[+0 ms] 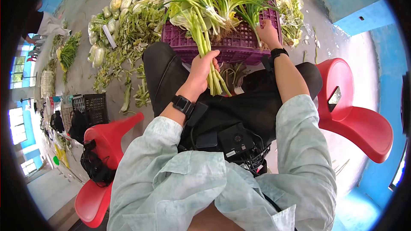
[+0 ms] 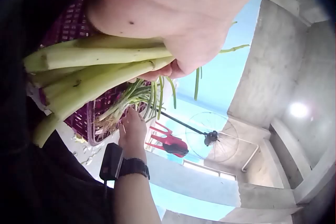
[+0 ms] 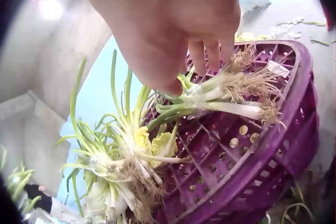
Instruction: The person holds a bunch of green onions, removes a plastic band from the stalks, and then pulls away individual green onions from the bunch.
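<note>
My left hand (image 1: 201, 70) grips a bunch of thick pale-green stalks (image 1: 198, 30), held tilted over my lap with the leafy tops over the crate. Their bare lower ends (image 2: 79, 87) show close up in the left wrist view. At the right side of a purple plastic crate (image 1: 180, 40), my right hand (image 1: 269, 34) holds a bundle of spring onions (image 1: 251, 13), thumb on the near side and fingers on the far side. Clear tape wraps this bundle, and its stringy roots (image 3: 247, 85) face the crate's edge. Beside it lie more rooted spring onions (image 3: 126, 171) with a yellow leaf.
Heaps of trimmed leaves (image 1: 141, 25) and pale cabbages (image 1: 126, 2) lie on the floor around the crate. Red chairs (image 1: 346, 102) stand to either side, one carrying a phone (image 1: 335, 98). A black device with cables (image 1: 237, 141) sits on my lap. Dark crates (image 1: 95, 108) stand left.
</note>
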Tool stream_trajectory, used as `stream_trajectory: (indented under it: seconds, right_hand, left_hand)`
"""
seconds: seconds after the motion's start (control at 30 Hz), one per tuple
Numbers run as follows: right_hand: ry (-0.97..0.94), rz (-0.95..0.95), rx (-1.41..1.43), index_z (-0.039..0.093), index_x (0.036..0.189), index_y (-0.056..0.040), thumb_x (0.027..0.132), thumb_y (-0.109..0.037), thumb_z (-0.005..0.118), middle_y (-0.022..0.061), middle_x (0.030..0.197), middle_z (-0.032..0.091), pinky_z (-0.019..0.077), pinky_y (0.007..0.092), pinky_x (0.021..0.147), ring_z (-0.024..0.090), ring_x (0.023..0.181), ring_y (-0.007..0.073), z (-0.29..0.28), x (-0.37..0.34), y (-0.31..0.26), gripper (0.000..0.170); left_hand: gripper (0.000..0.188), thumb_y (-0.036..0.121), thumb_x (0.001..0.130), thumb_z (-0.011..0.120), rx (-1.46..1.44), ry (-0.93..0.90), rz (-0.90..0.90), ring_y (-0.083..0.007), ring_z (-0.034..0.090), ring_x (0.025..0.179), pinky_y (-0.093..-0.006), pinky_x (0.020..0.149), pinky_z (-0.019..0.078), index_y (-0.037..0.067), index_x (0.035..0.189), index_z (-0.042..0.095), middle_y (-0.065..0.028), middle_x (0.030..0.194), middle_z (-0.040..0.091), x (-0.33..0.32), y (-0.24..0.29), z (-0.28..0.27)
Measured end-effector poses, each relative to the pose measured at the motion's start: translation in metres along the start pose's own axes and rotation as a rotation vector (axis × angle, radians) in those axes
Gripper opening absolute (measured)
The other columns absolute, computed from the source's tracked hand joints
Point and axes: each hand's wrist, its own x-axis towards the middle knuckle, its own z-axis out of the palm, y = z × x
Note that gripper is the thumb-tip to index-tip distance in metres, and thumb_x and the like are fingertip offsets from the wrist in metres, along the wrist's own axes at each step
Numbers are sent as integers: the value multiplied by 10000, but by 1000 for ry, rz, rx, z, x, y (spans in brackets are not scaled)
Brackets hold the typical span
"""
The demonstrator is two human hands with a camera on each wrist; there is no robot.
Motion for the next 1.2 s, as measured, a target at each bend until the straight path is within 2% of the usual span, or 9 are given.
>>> stream_trajectory:
  seconds: [0.17,0.2,0.33,0.63,0.8,0.9,1.03,1.13,1.2]
  right_hand:
    - [-185,52,-17,587,1316,23,815,-439,729,260,1209,692,521,434,968,679,1111,404,-2,-8,-6,696]
    - [-190,25,-26,608,1297,24,793,-361,765,209,1085,724,551,399,838,717,929,336,1,-5,-5,654]
    - [-544,236,342,672,1123,17,784,-235,777,54,871,654,475,360,615,584,699,161,-3,3,-5,436]
    - [-687,582,793,626,881,-102,873,-326,693,65,769,612,577,430,623,638,671,229,-34,-16,-23,234]
    - [-674,615,1159,679,941,-86,926,-309,659,74,1029,763,553,379,619,673,743,197,-36,-20,-21,224]
    - [-823,570,1277,689,993,-70,909,-283,677,92,1022,757,554,369,629,679,741,207,-35,-6,-14,230]
    - [-511,409,717,661,1100,-3,869,-357,746,144,1124,739,581,380,702,734,950,199,-36,-7,-35,431]
    - [-83,65,111,598,1150,53,806,-447,795,214,1134,716,571,437,813,724,993,312,12,16,-4,638]
    - [-36,152,8,495,1258,46,759,-503,809,273,1155,684,557,479,884,688,1064,399,-6,-5,-21,805]
  left_hand:
    - [207,233,932,725,-39,26,23,-139,546,655,-327,650,492,114,897,559,-2,721,544,3,-2,-4]
    - [205,231,933,724,-37,26,18,-139,546,654,-328,650,492,115,896,559,-1,721,544,2,-2,-3]
    - [202,226,936,719,-32,44,4,-142,549,653,-331,649,494,115,884,558,-3,721,547,1,-1,-1]
    - [214,230,937,716,-47,27,-5,-151,554,650,-337,644,495,111,876,550,-6,714,548,3,-2,-2]
    - [208,236,939,715,-25,31,3,-148,552,650,-331,646,494,111,898,553,-3,718,549,4,-2,-1]
    - [207,241,941,714,-30,24,-9,-145,552,652,-326,650,493,113,907,556,-1,719,549,4,-4,-2]
    - [202,246,942,712,-6,20,-7,-144,552,655,-322,658,492,114,917,562,1,720,549,4,-3,-1]
    - [197,249,944,710,-12,10,-9,-146,554,659,-322,660,493,114,923,568,1,722,551,6,-5,-2]
    - [196,251,944,709,-11,13,-18,-147,556,662,-323,661,494,114,925,570,1,724,551,6,-5,-3]
